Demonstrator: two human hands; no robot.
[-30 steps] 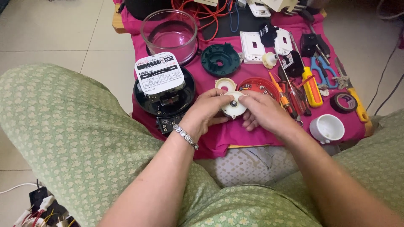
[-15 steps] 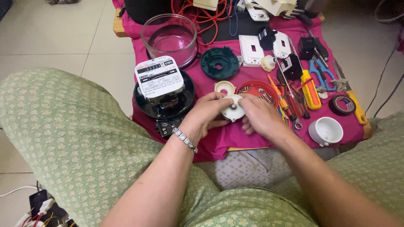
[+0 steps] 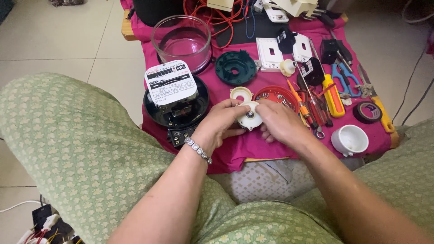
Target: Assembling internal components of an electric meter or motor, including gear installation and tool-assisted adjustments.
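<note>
From the head camera I am seeing both hands meeting over the pink cloth (image 3: pixel 253 149). The left hand (image 3: pixel 221 122) is closing its fingers on a round white plastic fitting (image 3: pixel 250 118), and the right hand (image 3: pixel 280 123) is pinching the same fitting from the other side. The fitting is sitting just in front of the red round base (image 3: pixel 271 94), touching both hands. Left of that red base an electricity meter (image 3: pixel 174 92) is standing on its black housing; a clear glass dome (image 3: pixel 181 40) is lying beyond the meter. Right of the red base, screwdrivers (image 3: pixel 332 95) and a white cup-shaped cover (image 3: pixel 350 140) are resting.
</note>
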